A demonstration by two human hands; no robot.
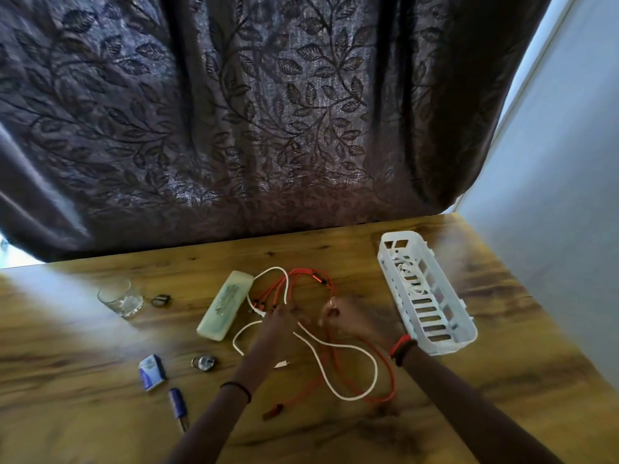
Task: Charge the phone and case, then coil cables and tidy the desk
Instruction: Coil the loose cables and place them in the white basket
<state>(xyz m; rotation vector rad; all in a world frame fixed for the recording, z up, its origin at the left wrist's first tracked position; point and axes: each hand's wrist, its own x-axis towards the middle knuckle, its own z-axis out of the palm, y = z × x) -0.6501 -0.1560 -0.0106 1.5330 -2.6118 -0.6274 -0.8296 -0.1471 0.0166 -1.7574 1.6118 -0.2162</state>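
Observation:
A red multi-headed cable (385,373) and a white cable (338,346) lie tangled in loops on the wooden desk (502,329). My left hand (278,321) reaches into the tangle and its fingers close on the cables near the red connector ends. My right hand (348,314) pinches the red cable a little to the right. A pale green oblong case (225,304) lies just left of the cables. The frame is blurred, so the exact finger grip is hard to read.
A white slotted basket (432,296) holding a white cable stands at the right. At the left are a drinking glass (120,298), a small ring-like item (160,300), a blue-white box (152,371), a round metal item (203,363) and a blue pen (177,405). A patterned curtain hangs behind.

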